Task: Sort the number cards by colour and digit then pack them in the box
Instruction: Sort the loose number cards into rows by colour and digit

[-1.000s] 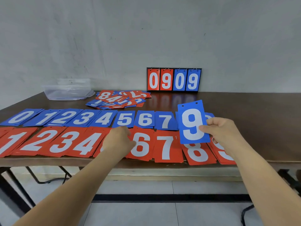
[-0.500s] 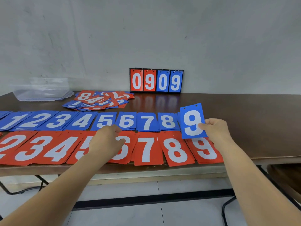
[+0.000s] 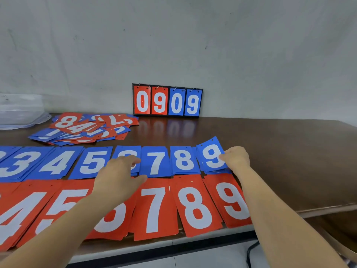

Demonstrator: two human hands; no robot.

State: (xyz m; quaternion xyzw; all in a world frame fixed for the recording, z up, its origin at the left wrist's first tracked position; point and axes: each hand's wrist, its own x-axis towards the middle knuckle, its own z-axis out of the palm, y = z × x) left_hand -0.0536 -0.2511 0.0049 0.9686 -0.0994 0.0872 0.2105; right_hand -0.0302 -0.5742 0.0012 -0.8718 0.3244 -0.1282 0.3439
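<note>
Two rows of number card stacks lie on the dark table (image 3: 280, 151): blue stacks behind, red stacks in front, in rising digit order. My right hand (image 3: 234, 158) pinches a blue 9 card (image 3: 211, 155) by its right edge, low over the blue 9 stack at the row's right end. My left hand (image 3: 117, 176) reaches forward with fingers extended over the blue 6 stack (image 3: 125, 151) and covers part of the red 6 stack (image 3: 112, 219). An unsorted heap of red and blue cards (image 3: 85, 127) lies at the back left.
A small scoreboard reading 0909 (image 3: 167, 101) leans on the wall at the back. A clear plastic box (image 3: 21, 111) stands at the far left rear. The table's front edge runs just under the red row; its right half is bare wood.
My right hand has lowered the blue 9 card from in front of me down onto the blue 9 stack. My left hand has moved forward from the red 5–6 area over the blue 6.
</note>
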